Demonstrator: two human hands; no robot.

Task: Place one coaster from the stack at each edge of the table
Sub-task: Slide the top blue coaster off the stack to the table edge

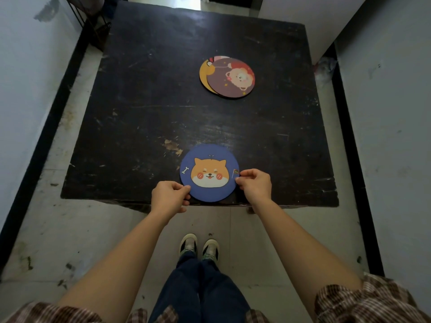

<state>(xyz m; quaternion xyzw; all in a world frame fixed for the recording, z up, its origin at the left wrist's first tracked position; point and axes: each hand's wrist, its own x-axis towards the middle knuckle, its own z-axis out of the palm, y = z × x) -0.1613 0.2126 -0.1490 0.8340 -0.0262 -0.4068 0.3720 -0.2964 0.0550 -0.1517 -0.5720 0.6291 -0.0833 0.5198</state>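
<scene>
The blue coaster (pixel 210 172) with the dog face lies at the near edge of the dark table (pixel 144 94), pinched at its left rim by the left hand (pixel 169 197) and at its right rim by the right hand (pixel 255 184), each closed narrowly on the rim. Farther in and a little to the right, near the table's middle, the stack (pixel 227 77) shows at least three fanned coasters. By my reading the near edge is almost served, while the left, right and far edges remain bare.

Dark table (pixel 144 117): coaster (pixel 210 173), stack (pixel 229 78).
</scene>
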